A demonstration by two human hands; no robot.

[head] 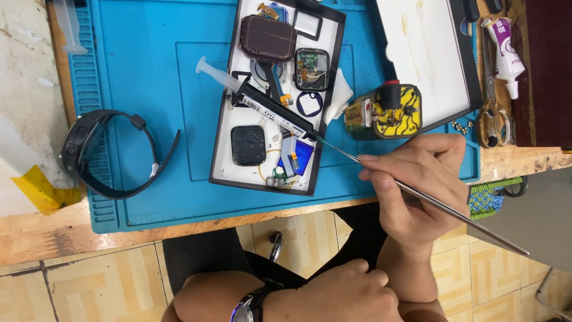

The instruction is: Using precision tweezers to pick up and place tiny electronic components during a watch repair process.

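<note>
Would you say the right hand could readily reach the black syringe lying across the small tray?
Probably yes: the right hand holds thin tweezers whose tip already nears the syringe needle, with nothing between them.

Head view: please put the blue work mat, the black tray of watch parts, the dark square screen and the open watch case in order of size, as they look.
1. blue work mat
2. black tray of watch parts
3. dark square screen
4. open watch case

The last two look nearly alike, so their order is unsure.
</note>
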